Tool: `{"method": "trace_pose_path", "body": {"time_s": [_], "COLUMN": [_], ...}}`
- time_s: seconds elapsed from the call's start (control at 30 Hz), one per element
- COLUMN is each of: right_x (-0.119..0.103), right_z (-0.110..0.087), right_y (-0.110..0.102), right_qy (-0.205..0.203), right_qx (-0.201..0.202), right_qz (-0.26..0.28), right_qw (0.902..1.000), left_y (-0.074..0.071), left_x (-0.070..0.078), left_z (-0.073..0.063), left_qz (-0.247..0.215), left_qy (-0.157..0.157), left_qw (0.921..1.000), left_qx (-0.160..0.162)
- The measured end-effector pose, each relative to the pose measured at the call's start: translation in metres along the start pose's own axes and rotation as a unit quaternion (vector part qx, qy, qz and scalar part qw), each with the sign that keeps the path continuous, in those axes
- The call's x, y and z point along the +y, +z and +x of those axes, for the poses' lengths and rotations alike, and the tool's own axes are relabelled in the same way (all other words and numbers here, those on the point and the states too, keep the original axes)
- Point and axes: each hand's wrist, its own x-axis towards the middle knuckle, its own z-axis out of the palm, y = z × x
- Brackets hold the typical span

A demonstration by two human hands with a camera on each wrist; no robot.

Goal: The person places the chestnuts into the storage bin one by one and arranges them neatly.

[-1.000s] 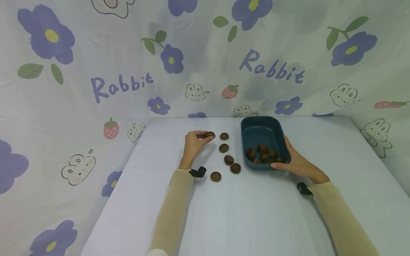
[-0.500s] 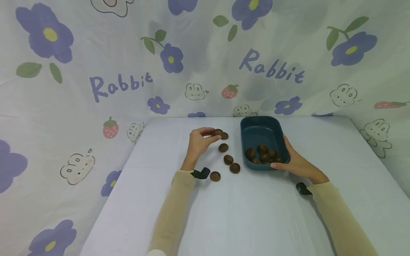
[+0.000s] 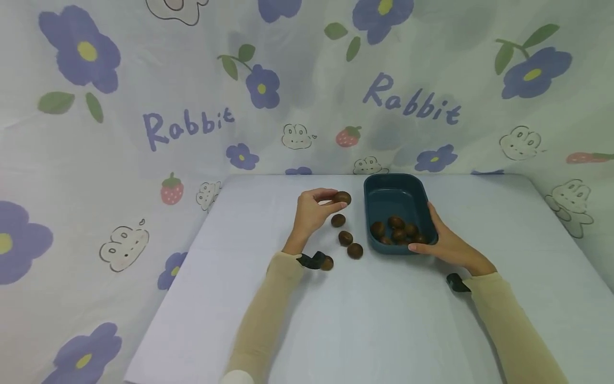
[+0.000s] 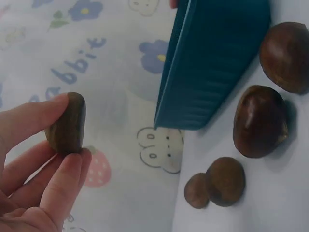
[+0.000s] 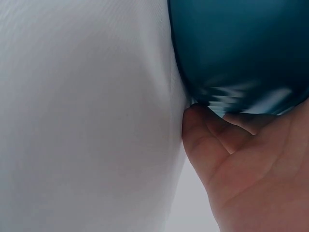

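Note:
My left hand (image 3: pixel 312 213) pinches a brown chestnut (image 3: pixel 342 198) between thumb and fingertips, left of a dark teal container (image 3: pixel 394 179). In the left wrist view this chestnut (image 4: pixel 68 124) stands on edge between the fingers. The container's near end holds several chestnuts (image 3: pixel 396 222). At its near right corner, my right hand (image 3: pixel 448 246) grips the wall, thumb over the near rim and fingers along the right side. In the right wrist view those fingers (image 5: pixel 207 130) lie against the teal wall (image 5: pixel 231 48).
Between the left arm and the container, loose chestnuts (image 3: pixel 345 238) lie in a rough line on the white table (image 3: pixel 374 320). One chestnut (image 3: pixel 328 264) is partly covered by the black wrist mount (image 3: pixel 313 260). A printed cloth (image 3: pixel 297 69) hangs behind the table.
My left hand has moved right with the pinched chestnut, towards the container. It now covers the spot of the farthest table chestnut in the head view. My right hand keeps its grip on the container.

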Motion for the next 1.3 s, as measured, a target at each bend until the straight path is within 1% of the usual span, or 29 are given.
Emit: {"method": "trace_pose_path", "body": {"time_s": [0.1, 0.23, 0.4, 0.53, 0.63, 0.8, 0.87, 1.17, 1.3], "right_x": [0.003, 0.005, 0.003, 0.003, 0.004, 0.006, 0.006, 0.000, -0.002], "right_z": [-0.001, -0.001, -0.001, 0.001, 0.002, 0.003, 0.003, 0.001, 0.000], "right_y": [0.000, 0.001, 0.001, 0.001, 0.002, 0.001, 0.001, 0.000, -0.001], "right_qy": [-0.004, -0.005, -0.007, -0.008, -0.007, -0.016, -0.018, -0.018, -0.014], "right_qx": [0.004, 0.003, 0.008, 0.012, 0.012, 0.012, 0.012, 0.011, 0.007], "right_qz": [0.003, 0.008, 0.009, 0.009, 0.006, 0.010, 0.011, 0.012, 0.011], "right_qw": [1.0000, 1.0000, 0.9999, 0.9999, 0.9999, 0.9998, 0.9997, 0.9997, 0.9998], "left_y": [0.006, 0.015, 0.027, 0.036, 0.043, 0.054, 0.058, 0.070, 0.074], "left_x": [0.003, 0.004, 0.003, 0.003, 0.002, 0.000, -0.001, -0.004, -0.005], "left_z": [0.003, 0.007, 0.012, 0.015, 0.016, 0.019, 0.020, 0.021, 0.020], "left_qz": [-0.001, 0.000, 0.005, 0.037, 0.056, 0.051, 0.051, 0.059, 0.093], "left_qy": [0.006, 0.008, -0.004, -0.008, -0.011, -0.034, -0.037, -0.034, -0.035], "left_qw": [1.0000, 0.9999, 0.9996, 0.9988, 0.9976, 0.9968, 0.9965, 0.9951, 0.9925], "left_qx": [-0.006, -0.012, -0.028, -0.030, -0.039, -0.052, -0.055, -0.072, -0.072]}}
